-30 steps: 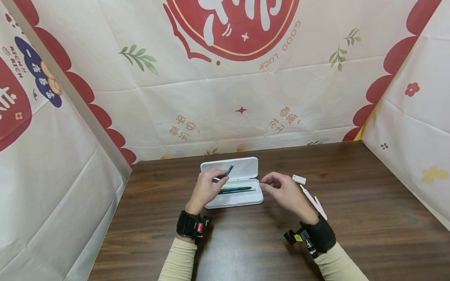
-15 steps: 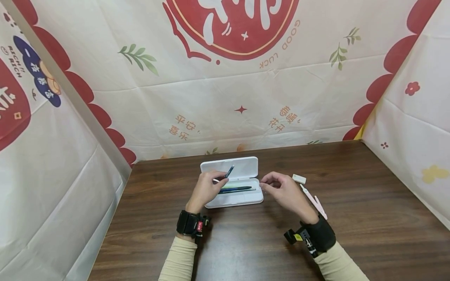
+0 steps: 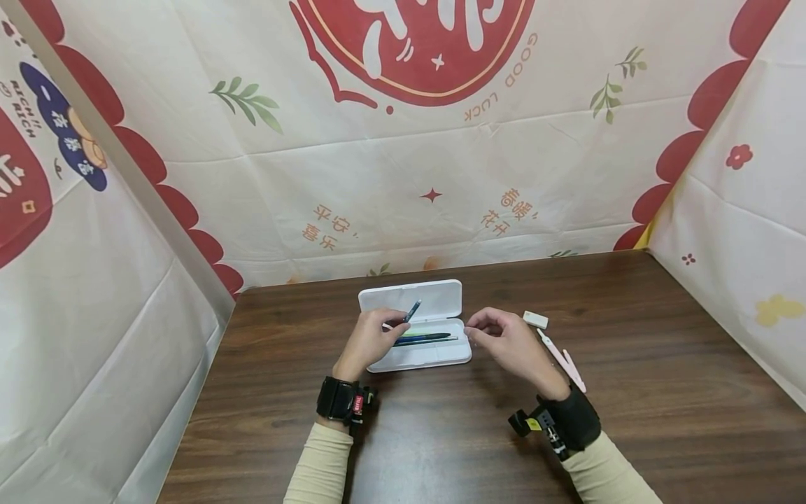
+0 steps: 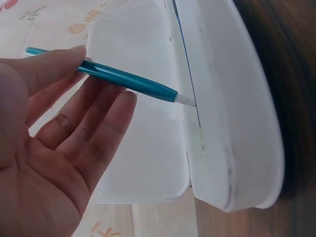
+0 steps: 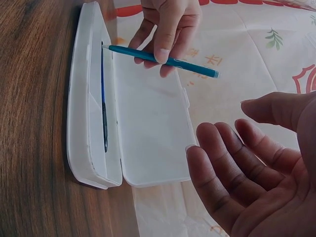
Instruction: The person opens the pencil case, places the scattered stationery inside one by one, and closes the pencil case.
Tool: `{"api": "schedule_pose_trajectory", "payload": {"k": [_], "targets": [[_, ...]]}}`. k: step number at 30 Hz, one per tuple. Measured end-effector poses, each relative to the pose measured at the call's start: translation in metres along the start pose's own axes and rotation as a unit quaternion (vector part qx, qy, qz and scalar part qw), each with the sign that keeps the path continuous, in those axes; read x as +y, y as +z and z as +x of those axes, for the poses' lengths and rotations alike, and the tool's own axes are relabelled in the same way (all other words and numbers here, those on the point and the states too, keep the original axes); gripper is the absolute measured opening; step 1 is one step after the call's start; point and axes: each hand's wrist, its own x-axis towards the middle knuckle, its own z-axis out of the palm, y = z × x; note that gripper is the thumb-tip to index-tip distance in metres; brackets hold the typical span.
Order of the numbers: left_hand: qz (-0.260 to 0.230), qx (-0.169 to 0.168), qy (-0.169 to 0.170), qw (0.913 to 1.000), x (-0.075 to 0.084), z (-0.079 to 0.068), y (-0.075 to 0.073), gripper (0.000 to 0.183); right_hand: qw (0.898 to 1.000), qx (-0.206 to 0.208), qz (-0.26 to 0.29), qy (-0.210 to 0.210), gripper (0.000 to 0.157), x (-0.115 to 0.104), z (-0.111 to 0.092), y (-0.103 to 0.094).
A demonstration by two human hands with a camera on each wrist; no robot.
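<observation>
In the head view, my left hand [image 3: 371, 339] pinches a teal pen [image 3: 412, 311] between thumb and fingers above an open white pencil case [image 3: 422, 359]. The left wrist view shows the pen [image 4: 131, 81] slanting, its pale tip [image 4: 185, 100] near the case's rim; whether they touch I cannot tell. A dark pen [image 3: 431, 337] and other slim items lie inside the tray, partly hidden by my left hand. Close to the case's right end is my right hand [image 3: 504, 343]. Its fingers curl loosely with a gap to the thumb in the right wrist view, and it holds nothing.
Right of my right hand lie a white eraser [image 3: 536, 320] and a pale pink compass-like tool [image 3: 567, 362], partly behind the wrist. The raised case lid [image 3: 437, 297] leans back towards a printed cloth [image 3: 378, 168] bordering the brown table [image 3: 264, 392].
The upper end of the pen in my left hand has dipped slightly to the right. Both hands stay almost where they were, and the case has not moved.
</observation>
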Motion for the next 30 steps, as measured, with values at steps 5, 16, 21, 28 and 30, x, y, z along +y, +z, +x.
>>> {"api": "schedule_pose_trajectory", "payload": {"k": [5, 16, 21, 28, 30], "targets": [[0.005, -0.005, 0.0, 1.0, -0.0005, 0.0, 0.0005, 0.019, 1.0, -0.001, -0.006, -0.002, 0.008, 0.0003, 0.0008, 0.0001], [0.011, -0.028, -0.025, 0.9992, -0.0056, -0.0003, 0.0031, 0.02, 1.0, -0.006, -0.005, -0.001, 0.008, 0.0005, 0.0006, 0.0003], [0.013, -0.034, -0.025, 0.999, -0.0075, -0.0008, 0.0047, 0.02, 1.0, -0.009, -0.005, 0.002, 0.009, 0.0016, 0.0001, 0.0009], [0.028, -0.036, -0.028, 0.9986, -0.0092, -0.0009, 0.0081, 0.019, 1.0, -0.007, -0.006, 0.004, 0.009, 0.0019, -0.0002, 0.0008], [0.036, -0.039, -0.031, 0.9981, -0.009, -0.001, 0.009, 0.018, 1.0, -0.008, -0.005, 0.006, 0.009, 0.0026, -0.0002, 0.0008]]}}
